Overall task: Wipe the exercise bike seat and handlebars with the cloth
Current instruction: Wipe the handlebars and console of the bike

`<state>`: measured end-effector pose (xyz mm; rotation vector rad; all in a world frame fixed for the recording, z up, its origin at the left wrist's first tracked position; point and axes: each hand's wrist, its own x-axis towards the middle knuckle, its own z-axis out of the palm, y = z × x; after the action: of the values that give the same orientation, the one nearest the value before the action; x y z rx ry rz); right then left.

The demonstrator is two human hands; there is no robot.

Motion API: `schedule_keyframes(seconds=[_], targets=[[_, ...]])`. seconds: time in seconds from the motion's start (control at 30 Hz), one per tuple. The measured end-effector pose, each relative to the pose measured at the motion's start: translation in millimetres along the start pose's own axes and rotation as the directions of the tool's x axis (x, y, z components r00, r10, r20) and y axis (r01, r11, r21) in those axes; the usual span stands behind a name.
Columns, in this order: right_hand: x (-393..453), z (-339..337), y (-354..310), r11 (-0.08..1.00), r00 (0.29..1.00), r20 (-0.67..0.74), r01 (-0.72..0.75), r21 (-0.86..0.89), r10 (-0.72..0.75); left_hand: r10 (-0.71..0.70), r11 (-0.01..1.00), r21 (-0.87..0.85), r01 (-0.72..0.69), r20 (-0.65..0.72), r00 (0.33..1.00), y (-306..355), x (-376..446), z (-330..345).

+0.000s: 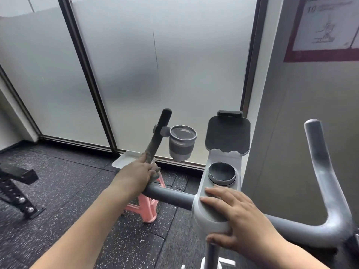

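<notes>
The exercise bike's grey handlebars run across the lower middle, with a left upright grip and a right upright grip. My left hand is wrapped around the bend at the base of the left grip, pressing a grey cloth against the bar; only a small edge of cloth shows under my fingers. My right hand rests flat on the white centre console, fingers spread, holding nothing. The seat is out of view.
A grey cup holder is clamped to the left grip. A tablet holder and a round knob sit on the console. Behind are frosted glass panels, a pink stool with a white tray, and black gym equipment at left.
</notes>
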<state>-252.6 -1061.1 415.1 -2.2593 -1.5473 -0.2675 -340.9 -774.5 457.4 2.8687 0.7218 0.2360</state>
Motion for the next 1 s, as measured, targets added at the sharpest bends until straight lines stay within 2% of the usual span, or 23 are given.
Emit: schedule_keyframes(seconds=[0.13, 0.23, 0.33, 0.47, 0.6, 0.7, 0.77, 0.83, 0.93, 1.0], targets=[[1, -1, -1, 0.999, 0.999, 0.037, -0.020, 0.027, 0.019, 0.030, 0.993, -0.108, -0.042, -0.113, 0.993, 4, -4, -13], [1, -2, -1, 0.999, 0.998, 0.066, -0.019, 0.038, 0.016, 0.156, 0.985, 0.081, -0.151, -0.055, 0.986, -1, -1, 2], [1, -3, -2, 0.998, 0.996, 0.082, -0.024, 0.054, 0.020, 0.228, 0.974, 0.025, -0.226, -0.109, 0.968, -6, -9, 16], [1, -5, -3, 0.998, 0.993, 0.114, -0.025, 0.056, 0.018, 0.204, 0.978, 0.015, -0.206, -0.244, 0.948, 0, -32, 30], [0, -5, -4, 0.999, 0.995, 0.098, -0.023, 0.039, 0.019, 0.059, 0.987, -0.123, -0.101, -0.307, 0.950, 30, -57, 48], [0, -3, -5, 0.999, 0.996, 0.077, -0.042, 0.027, 0.040, 0.081, 0.968, -0.211, -0.134, -0.241, 0.967, 73, -79, 60], [0, -4, -6, 0.998, 0.996, 0.081, -0.049, 0.037, 0.045, 0.109, 0.968, -0.206, -0.143, -0.165, 0.980, 91, -84, 61], [0, -6, -6, 0.998, 0.994, 0.100, -0.044, 0.047, 0.040, 0.148, 0.978, -0.127, -0.166, -0.141, 0.979, 87, -75, 50], [0, -9, -6, 0.998, 0.992, 0.126, -0.035, 0.053, 0.028, 0.302, 0.953, 0.060, -0.296, -0.142, 0.943, 55, -56, 34], [1, -10, -6, 0.999, 0.990, 0.139, -0.028, 0.044, 0.022, 0.393, 0.918, 0.097, -0.384, -0.115, 0.912, 40, -48, 36]])
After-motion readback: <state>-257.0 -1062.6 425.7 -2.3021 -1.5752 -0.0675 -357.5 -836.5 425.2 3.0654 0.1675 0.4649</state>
